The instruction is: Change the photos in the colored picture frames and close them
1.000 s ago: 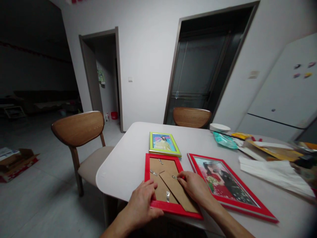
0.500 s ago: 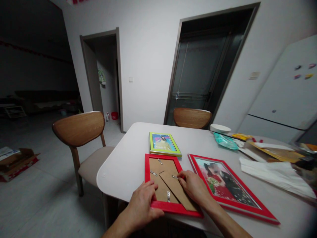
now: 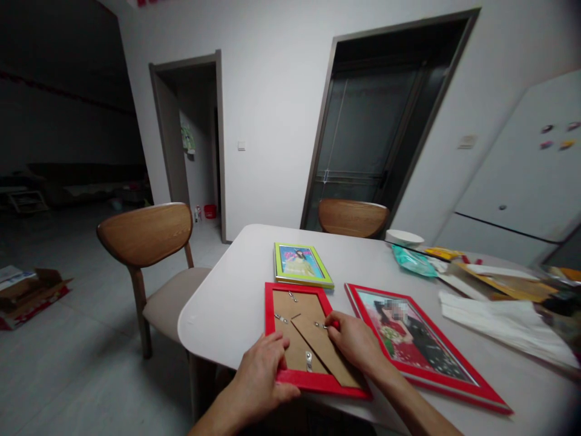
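Our right hand [image 3: 356, 342] pinches the metal tab [image 3: 320, 325] at 3 o'clock on the face-down red frame [image 3: 297, 339]. Our left hand [image 3: 261, 378], spread flat, pins its 7 o'clock corner.

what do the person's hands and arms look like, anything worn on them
Both are bare. The left hand and right hand have no gloves, and no ring shows on the fingers in view. The left forearm and right forearm are uncovered down to the bottom edge of the picture, with no sleeve, watch or bracelet in sight.
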`<action>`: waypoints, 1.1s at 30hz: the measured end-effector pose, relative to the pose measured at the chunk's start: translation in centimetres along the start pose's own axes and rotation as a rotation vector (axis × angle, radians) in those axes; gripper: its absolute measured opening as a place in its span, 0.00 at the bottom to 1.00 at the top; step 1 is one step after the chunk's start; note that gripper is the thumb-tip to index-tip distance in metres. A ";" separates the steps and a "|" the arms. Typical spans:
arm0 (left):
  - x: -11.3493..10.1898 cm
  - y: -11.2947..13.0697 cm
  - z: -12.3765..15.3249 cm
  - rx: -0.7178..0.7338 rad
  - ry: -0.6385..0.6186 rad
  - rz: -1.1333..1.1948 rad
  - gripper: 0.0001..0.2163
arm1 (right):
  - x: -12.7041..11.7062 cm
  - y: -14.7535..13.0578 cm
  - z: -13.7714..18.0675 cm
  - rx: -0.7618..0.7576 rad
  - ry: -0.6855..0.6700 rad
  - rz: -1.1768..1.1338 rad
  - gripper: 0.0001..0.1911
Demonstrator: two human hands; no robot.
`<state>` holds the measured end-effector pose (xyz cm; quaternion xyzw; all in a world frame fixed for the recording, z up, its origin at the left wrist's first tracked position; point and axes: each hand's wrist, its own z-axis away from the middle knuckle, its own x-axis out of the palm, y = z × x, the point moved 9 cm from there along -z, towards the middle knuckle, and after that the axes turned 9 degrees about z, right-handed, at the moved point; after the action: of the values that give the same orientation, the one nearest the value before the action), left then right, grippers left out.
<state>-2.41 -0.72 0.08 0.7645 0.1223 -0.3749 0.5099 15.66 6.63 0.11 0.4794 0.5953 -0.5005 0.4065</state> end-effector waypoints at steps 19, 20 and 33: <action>-0.1 0.1 0.4 0.014 0.000 0.043 0.18 | 0.9 0.2 -0.8 -0.003 -0.159 -0.194 0.14; -0.2 0.1 0.3 0.012 0.001 0.043 0.17 | 0.8 -0.1 -0.8 -0.031 -0.142 -0.172 0.14; -0.2 0.1 0.5 0.019 0.022 0.076 0.14 | -0.2 -10.2 -0.3 -0.402 -0.020 -0.053 0.15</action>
<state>-2.72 -1.13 0.25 0.7776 0.0951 -0.3479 0.5151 5.75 6.47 2.49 0.3681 0.6915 -0.3868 0.4865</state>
